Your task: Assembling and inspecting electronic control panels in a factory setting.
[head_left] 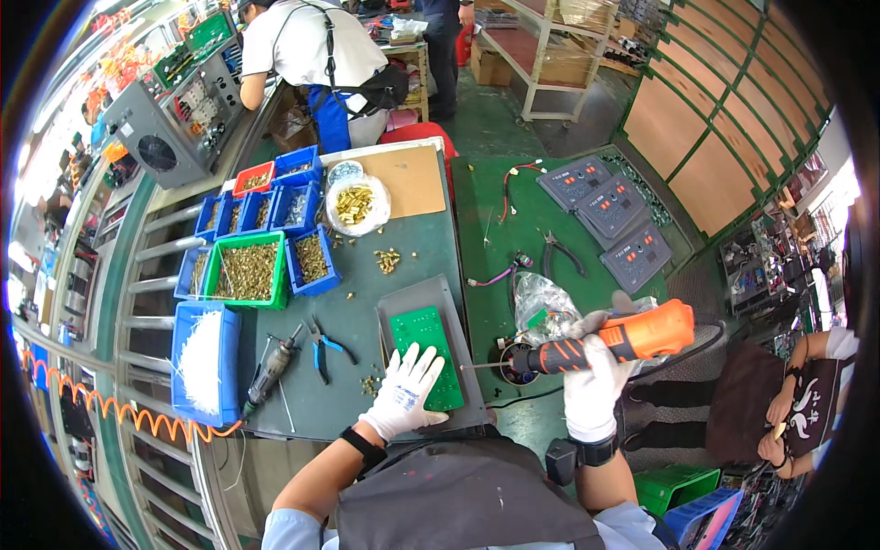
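My left hand (403,394), in a white glove, lies with fingers spread on the lower part of a green circuit board (422,328). The board rests in a grey panel (447,298) at the bench's front edge. In my gloved right hand (589,392) is an orange and black electric screwdriver (653,332), held nearly level. Its thin bit points left toward the board's right side; I cannot tell whether the tip touches anything. Left of the board are blue-handled pliers (328,348), a dark power screwdriver (271,374) and loose brass standoffs (388,261).
Blue bins (313,260), a green bin (282,291) of small brass parts and a blue tray of white ties (180,357) stand left. Black-handled cutters (561,252), a plastic bag (541,301) and grey control panels (634,255) lie right. Other people (316,46) are nearby.
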Motion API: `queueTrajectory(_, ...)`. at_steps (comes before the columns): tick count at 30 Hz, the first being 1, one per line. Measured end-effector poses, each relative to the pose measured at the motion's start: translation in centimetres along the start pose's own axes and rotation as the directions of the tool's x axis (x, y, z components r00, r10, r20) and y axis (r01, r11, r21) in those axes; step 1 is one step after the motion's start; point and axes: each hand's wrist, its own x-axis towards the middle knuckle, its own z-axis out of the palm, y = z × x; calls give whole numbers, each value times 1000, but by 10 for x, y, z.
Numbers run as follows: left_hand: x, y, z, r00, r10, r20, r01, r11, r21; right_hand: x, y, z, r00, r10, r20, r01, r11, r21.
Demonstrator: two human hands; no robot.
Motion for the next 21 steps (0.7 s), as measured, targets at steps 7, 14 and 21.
queueTrajectory(7, -1, -2, -1, 1000, -9, -29, 7, 999, -41, -7, 14, 40, 994, 34, 100, -14, 980, -200)
queueTrajectory(14, -3, -3, 0, 999, -12, -32, 11, 999, -53, -11, 17, 52, 978, 42, 206, -3, 982, -189)
queueTrajectory(21, -3, -6, 4, 997, 8, -83, -12, 999, -46, -14, 23, 55, 971, 86, 222, -35, 974, -226)
